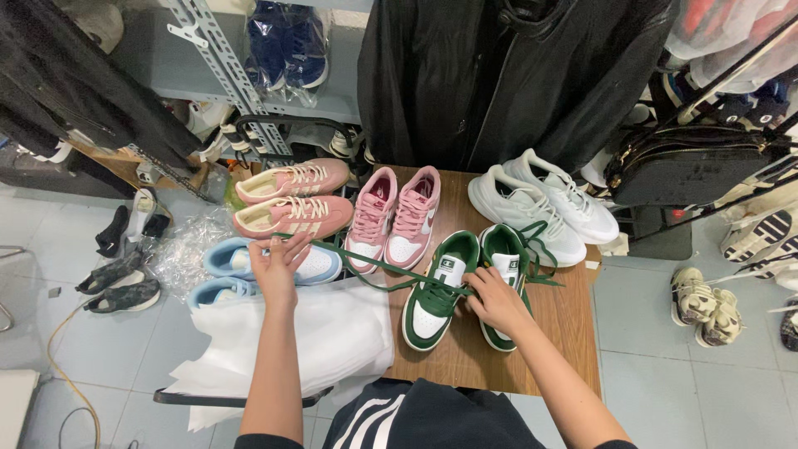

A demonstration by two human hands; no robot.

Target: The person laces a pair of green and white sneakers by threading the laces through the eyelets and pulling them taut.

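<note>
While pulled taut, green lace (366,264) pinched in left hand (277,268); right hand (494,301) fingers closed, gripping green-and-white sneaker (435,291) on wooden table (565,320).

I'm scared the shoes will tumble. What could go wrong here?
The left hand pulls the green lace out sideways while the right hand presses on the green-and-white shoe; a hard tug might drag it. The taut lace crosses the toes of the pink-and-white shoes and could nudge them.
</note>
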